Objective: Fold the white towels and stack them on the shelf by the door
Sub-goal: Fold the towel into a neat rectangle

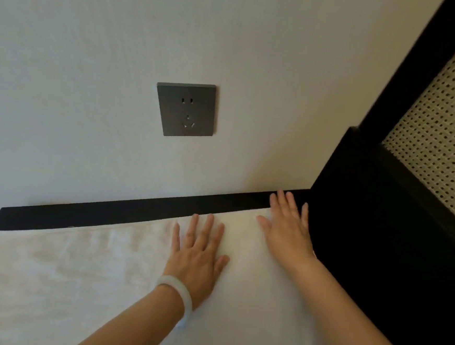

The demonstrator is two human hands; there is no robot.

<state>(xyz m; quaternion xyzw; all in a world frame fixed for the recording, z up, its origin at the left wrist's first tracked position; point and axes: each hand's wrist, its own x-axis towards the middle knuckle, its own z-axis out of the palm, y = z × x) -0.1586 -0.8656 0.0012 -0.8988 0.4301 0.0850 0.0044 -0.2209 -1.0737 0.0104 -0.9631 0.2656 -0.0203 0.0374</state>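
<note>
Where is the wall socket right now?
Head view: the grey wall socket is on the white wall, just left of centre, above the black ledge and the white towel, roughly over the left hand.

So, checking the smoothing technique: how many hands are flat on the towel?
2. The left hand lies flat on the white towel near its far edge; the right hand at the far right corner, fingertips past the edge. Nothing hidden.
</note>
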